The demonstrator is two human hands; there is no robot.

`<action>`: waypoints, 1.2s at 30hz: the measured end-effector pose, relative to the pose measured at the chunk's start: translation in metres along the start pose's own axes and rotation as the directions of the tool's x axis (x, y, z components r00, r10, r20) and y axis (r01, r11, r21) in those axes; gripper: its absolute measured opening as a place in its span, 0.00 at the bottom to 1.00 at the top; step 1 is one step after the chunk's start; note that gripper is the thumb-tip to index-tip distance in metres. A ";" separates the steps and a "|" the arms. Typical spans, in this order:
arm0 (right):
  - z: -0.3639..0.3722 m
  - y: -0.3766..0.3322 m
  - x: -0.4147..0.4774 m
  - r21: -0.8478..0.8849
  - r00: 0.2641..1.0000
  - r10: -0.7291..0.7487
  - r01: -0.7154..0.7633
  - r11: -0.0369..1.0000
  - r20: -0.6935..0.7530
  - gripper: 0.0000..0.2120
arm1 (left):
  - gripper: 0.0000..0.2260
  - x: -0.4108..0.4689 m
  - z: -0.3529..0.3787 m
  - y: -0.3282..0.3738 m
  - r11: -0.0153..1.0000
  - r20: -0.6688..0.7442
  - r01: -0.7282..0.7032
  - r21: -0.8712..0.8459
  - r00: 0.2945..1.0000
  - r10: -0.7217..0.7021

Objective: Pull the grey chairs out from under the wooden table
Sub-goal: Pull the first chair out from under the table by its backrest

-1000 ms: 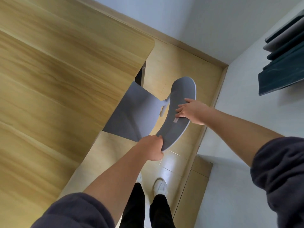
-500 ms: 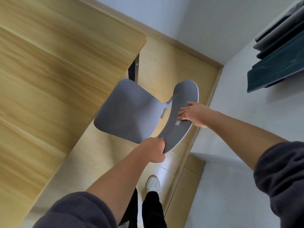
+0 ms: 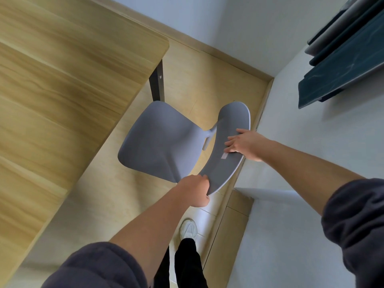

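Note:
A grey chair (image 3: 160, 142) stands on the light floor beside the wooden table (image 3: 62, 84), its whole seat out in the open and clear of the table edge. My left hand (image 3: 197, 190) grips the near end of the curved backrest. My right hand (image 3: 247, 144) holds the backrest's top edge further along, fingers spread over its inner face. The chair's legs are hidden under the seat. The table's black leg (image 3: 156, 84) shows just beyond the seat.
A white wall (image 3: 311, 142) runs close along the right, behind the backrest, with a jutting corner at its base. Dark teal panels (image 3: 342, 65) hang on it at upper right. My white shoe (image 3: 188, 228) stands on the floor below the chair.
The chair has slid out from under the table toward the wall; its seat, half covered a second ago, is now fully exposed. Both hands kept their grip on the backrest.

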State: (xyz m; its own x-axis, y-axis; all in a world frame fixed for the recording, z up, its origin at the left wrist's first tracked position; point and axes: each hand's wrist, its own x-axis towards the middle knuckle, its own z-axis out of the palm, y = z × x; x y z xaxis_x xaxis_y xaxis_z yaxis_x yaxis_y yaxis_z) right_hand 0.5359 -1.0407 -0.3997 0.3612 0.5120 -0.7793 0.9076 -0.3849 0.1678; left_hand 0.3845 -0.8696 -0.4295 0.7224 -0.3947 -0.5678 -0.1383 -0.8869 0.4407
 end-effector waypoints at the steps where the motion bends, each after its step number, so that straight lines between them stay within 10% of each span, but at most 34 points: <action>1: 0.001 0.000 0.000 0.002 1.000 0.001 -0.001 1.000 0.001 0.29 | 0.07 0.000 0.001 0.001 1.000 -0.002 -0.002 -0.002 1.000 0.002; 36: 0.110 0.030 -0.083 0.050 0.997 0.052 -0.055 0.997 0.061 0.29 | 0.07 0.036 0.042 0.122 0.993 0.057 -0.086 -0.075 0.994 0.090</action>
State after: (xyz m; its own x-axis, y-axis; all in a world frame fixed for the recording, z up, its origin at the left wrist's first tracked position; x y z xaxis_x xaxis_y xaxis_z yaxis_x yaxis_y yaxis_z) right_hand 0.5095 -1.1794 -0.3968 0.3938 0.4435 -0.8051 0.8747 -0.4501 0.1799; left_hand 0.3652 -1.0021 -0.4254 0.6670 -0.4860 -0.5648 -0.1482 -0.8294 0.5387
